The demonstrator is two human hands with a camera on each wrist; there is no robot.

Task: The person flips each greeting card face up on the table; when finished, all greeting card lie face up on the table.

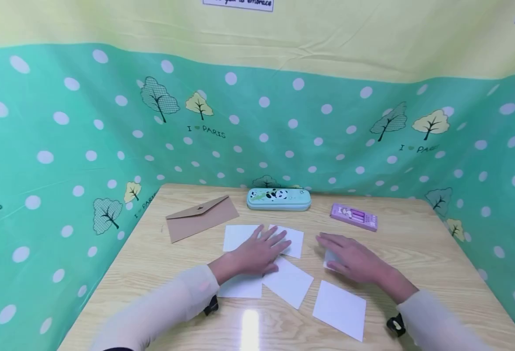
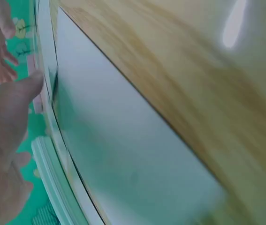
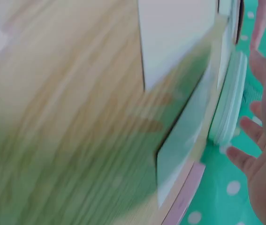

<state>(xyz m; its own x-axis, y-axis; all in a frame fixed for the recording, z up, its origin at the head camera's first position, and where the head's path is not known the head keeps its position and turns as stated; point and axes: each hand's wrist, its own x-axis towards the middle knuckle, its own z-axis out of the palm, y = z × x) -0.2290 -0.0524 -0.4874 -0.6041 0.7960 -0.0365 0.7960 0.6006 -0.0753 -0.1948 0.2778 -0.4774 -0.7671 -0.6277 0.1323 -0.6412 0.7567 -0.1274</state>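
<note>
Head view: six white cards (image 1: 289,282), laid flat; one, partly covered by the right hand (image 1: 356,259), is nearest that hand, its long axis hidden; one lies nearer the body; four are spread about and beneath the left hand (image 1: 255,253). Nothing is grasped by either; fingers extended, contact uncertain. Pale wood-grain table (image 1: 437,253), backed by dotted green cloth (image 1: 222,102).
</note>
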